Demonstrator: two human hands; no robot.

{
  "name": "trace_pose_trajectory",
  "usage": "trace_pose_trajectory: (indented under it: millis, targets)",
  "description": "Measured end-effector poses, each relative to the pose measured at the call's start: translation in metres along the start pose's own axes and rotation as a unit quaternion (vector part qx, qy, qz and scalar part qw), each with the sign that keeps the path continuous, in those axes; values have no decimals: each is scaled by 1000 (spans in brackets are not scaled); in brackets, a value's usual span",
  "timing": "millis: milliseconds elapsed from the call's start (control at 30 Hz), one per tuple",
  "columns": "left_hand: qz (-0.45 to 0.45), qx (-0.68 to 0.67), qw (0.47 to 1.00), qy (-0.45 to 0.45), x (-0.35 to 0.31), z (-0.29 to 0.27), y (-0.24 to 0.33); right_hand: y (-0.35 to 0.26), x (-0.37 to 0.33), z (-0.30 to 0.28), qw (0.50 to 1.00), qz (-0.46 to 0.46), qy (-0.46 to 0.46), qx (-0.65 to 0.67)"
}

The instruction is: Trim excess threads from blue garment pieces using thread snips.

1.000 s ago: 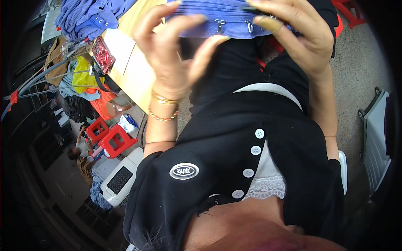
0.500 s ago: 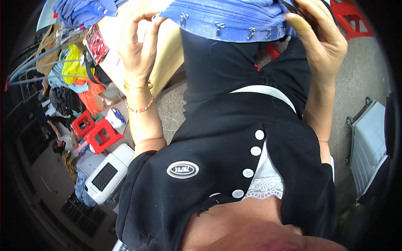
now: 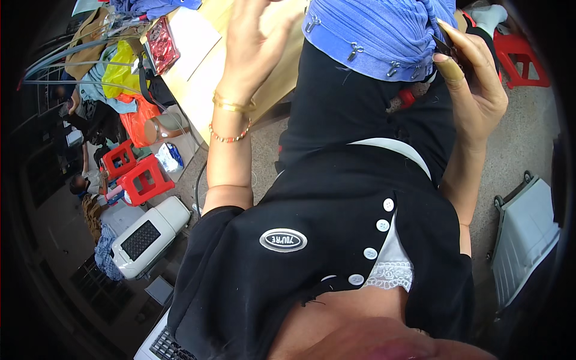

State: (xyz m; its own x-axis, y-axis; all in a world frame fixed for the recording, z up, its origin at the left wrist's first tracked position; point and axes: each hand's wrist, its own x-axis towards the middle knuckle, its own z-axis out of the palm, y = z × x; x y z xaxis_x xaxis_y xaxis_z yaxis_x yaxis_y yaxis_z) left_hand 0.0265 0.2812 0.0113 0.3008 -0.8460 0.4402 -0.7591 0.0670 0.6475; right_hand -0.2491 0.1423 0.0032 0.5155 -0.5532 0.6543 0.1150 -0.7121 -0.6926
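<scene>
A blue ribbed knit garment [image 3: 378,36] lies bunched over my lap, its upper part cut off by the top edge. Several small dark metal clasps [image 3: 355,51] hang in a row along its hem. My right hand [image 3: 471,78] is closed at the garment's right side, around a small dark pointed tool [image 3: 443,45] whose exact kind is partly hidden by the fingers. A tan cover wraps the right thumb. To the left of the garment, my left hand [image 3: 255,51] is raised, thumb spread from the palm and nothing seen in it; its fingertips pass out of the picture.
At upper left, a pale wooden table [image 3: 210,72] carries a red packet [image 3: 162,45] and more blue cloth [image 3: 150,6]. Red stools [image 3: 144,180] and a white case [image 3: 153,237] stand left, where another person sits. Right are a red stool [image 3: 522,60] and a grey cart [image 3: 525,234].
My left hand has come off the garment's edge and risen toward the top of the picture. The hem now drapes lower over my legs. My right hand keeps the dark tool.
</scene>
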Motion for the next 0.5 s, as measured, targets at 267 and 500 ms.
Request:
trace_pose_trajectory:
  millis: [267,500]
  targets:
    - [40,-72,992,-93,4,-28,67,-13,11,6,998,-42,-47,-21]
    - [36,-84,976,-200,29,-48,85,-30,27,17,990,-76,-115,-34]
